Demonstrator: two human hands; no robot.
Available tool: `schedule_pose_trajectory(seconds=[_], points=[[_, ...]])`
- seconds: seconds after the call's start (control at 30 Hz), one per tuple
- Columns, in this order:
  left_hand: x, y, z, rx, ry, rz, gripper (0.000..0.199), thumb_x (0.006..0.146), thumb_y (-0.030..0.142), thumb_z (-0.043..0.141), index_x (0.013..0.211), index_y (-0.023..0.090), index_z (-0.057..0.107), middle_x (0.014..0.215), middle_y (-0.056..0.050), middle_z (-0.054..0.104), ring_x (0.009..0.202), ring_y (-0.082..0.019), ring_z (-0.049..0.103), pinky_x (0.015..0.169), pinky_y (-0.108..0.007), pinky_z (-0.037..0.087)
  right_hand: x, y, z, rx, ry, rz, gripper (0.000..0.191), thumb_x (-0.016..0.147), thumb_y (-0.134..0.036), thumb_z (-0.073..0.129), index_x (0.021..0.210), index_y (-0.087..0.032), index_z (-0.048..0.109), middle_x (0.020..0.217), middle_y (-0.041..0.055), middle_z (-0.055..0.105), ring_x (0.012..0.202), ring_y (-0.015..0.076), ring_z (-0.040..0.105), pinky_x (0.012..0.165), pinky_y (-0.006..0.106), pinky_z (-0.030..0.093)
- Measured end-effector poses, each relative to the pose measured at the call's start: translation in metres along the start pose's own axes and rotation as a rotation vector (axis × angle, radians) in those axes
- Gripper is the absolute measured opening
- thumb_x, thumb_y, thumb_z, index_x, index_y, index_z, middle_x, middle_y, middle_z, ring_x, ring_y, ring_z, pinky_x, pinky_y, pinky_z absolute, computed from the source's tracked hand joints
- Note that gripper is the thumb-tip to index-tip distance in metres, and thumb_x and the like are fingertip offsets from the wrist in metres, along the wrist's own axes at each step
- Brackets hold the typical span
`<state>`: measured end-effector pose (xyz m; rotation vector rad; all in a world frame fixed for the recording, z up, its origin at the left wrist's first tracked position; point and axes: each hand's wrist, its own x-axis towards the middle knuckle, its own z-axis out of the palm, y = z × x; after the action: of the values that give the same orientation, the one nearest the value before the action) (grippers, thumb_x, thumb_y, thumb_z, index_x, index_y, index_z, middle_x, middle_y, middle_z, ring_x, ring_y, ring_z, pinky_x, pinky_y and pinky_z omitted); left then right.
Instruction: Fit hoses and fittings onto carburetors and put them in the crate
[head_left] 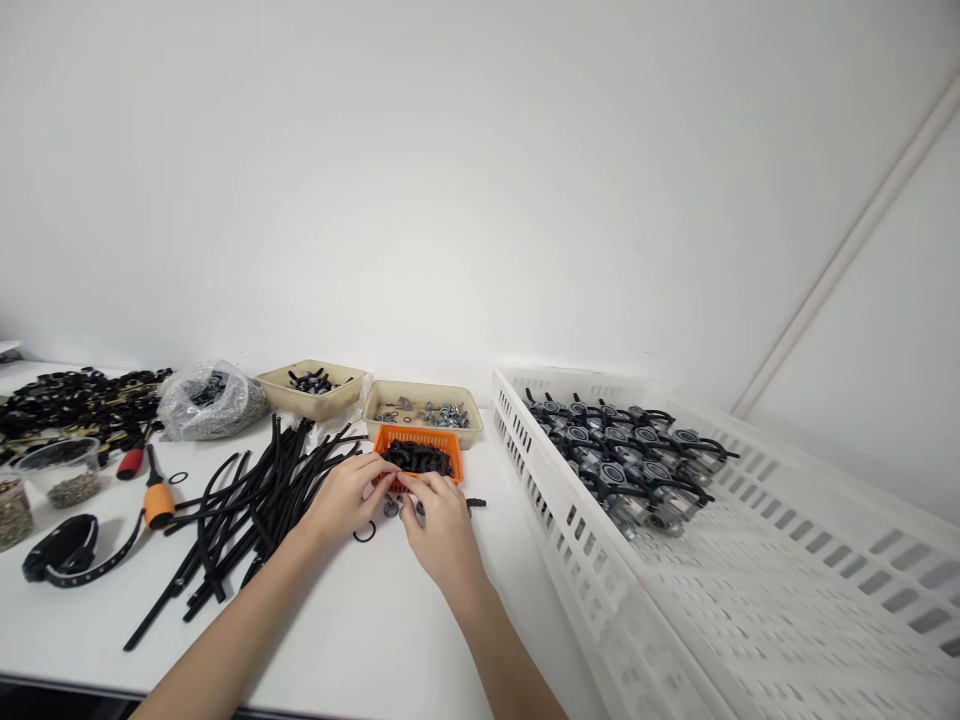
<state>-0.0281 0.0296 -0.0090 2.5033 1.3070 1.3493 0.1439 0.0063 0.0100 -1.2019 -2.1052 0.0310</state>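
Note:
My left hand (351, 493) and my right hand (439, 515) meet fingertip to fingertip at the front edge of a small orange basket (459, 462) full of black parts. The fingers of both hands are pinched together; whatever lies between them is too small to make out. Small grey metal pieces (391, 508) rest on the white table between the hands. A black ring (364, 532) lies just beside my left hand. Behind my right hand a short black part (476, 503) sticks out.
Black tubes (262, 505) lie left of my hands, with an orange-handled tool (158, 505) beyond. Two cream trays (304, 402) (424, 390) of parts stand behind. A large white crate (585, 560) at right holds rows of grey and black assemblies (615, 470).

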Motion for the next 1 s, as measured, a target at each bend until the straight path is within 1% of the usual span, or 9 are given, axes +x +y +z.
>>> schedule_pose_trajectory(seconds=[0.17, 0.23, 0.37, 0.5, 0.6, 0.8, 1.0], points=[[0.001, 0.0, 0.0, 0.005, 0.003, -0.007, 0.019, 0.092, 0.019, 0.047, 0.096, 0.022, 0.065, 0.089, -0.004, 0.069, 0.081, -0.018, 0.064, 0.075, -0.029, 0.049, 0.003, 0.006, -0.002, -0.046, 0.033, 0.086, 0.03, 0.088, -0.01, 0.047, 0.106, -0.021, 0.069, 0.093, 0.0074, 0.067, 0.091, 0.0237, 0.061, 0.083, 0.037, 0.047], [0.001, 0.002, -0.001, 0.003, -0.002, -0.01, 0.018, 0.091, 0.02, 0.048, 0.096, 0.022, 0.065, 0.088, -0.004, 0.069, 0.081, -0.018, 0.064, 0.074, -0.029, 0.049, 0.003, 0.007, -0.002, -0.06, 0.033, 0.116, 0.028, 0.087, -0.01, 0.048, 0.103, -0.019, 0.069, 0.093, 0.0081, 0.067, 0.09, 0.0241, 0.062, 0.079, 0.036, 0.048], [0.0, 0.006, -0.003, -0.006, -0.031, -0.009, 0.014, 0.088, 0.021, 0.053, 0.095, 0.021, 0.065, 0.086, -0.004, 0.068, 0.079, -0.018, 0.063, 0.073, -0.029, 0.049, 0.002, 0.008, -0.001, -0.08, 0.007, 0.128, 0.021, 0.082, -0.009, 0.053, 0.092, -0.02, 0.069, 0.089, 0.0072, 0.068, 0.087, 0.0248, 0.064, 0.074, 0.034, 0.049], [0.001, 0.009, -0.004, -0.021, -0.069, 0.002, 0.012, 0.082, 0.024, 0.062, 0.093, 0.021, 0.065, 0.083, -0.003, 0.068, 0.076, -0.018, 0.063, 0.071, -0.028, 0.049, 0.0, 0.01, 0.001, -0.092, -0.001, 0.128, 0.022, 0.078, -0.004, 0.053, 0.084, -0.021, 0.066, 0.087, 0.0063, 0.067, 0.087, 0.0246, 0.063, 0.075, 0.034, 0.048], [0.001, 0.007, -0.002, -0.024, -0.084, 0.005, 0.012, 0.08, 0.023, 0.064, 0.091, 0.021, 0.067, 0.084, -0.003, 0.069, 0.076, -0.018, 0.064, 0.072, -0.028, 0.05, 0.0, 0.012, 0.002, -0.083, -0.003, 0.123, 0.024, 0.076, -0.001, 0.053, 0.083, -0.021, 0.065, 0.087, 0.006, 0.066, 0.087, 0.0237, 0.063, 0.075, 0.033, 0.049], [0.001, 0.004, 0.0, -0.015, -0.101, 0.006, 0.012, 0.081, 0.018, 0.061, 0.087, 0.023, 0.07, 0.084, -0.003, 0.072, 0.078, -0.019, 0.064, 0.074, -0.029, 0.05, 0.001, 0.015, 0.004, -0.06, -0.001, 0.121, 0.03, 0.074, 0.003, 0.05, 0.085, -0.021, 0.063, 0.089, 0.0053, 0.064, 0.086, 0.0223, 0.065, 0.074, 0.032, 0.05], [0.001, 0.005, 0.0, -0.011, -0.11, 0.001, 0.014, 0.082, 0.017, 0.06, 0.088, 0.023, 0.071, 0.084, -0.002, 0.072, 0.078, -0.018, 0.064, 0.075, -0.029, 0.05, 0.001, 0.014, 0.004, -0.057, -0.012, 0.144, 0.028, 0.075, 0.002, 0.05, 0.088, -0.019, 0.063, 0.091, 0.0058, 0.062, 0.082, 0.0208, 0.065, 0.07, 0.03, 0.05]])
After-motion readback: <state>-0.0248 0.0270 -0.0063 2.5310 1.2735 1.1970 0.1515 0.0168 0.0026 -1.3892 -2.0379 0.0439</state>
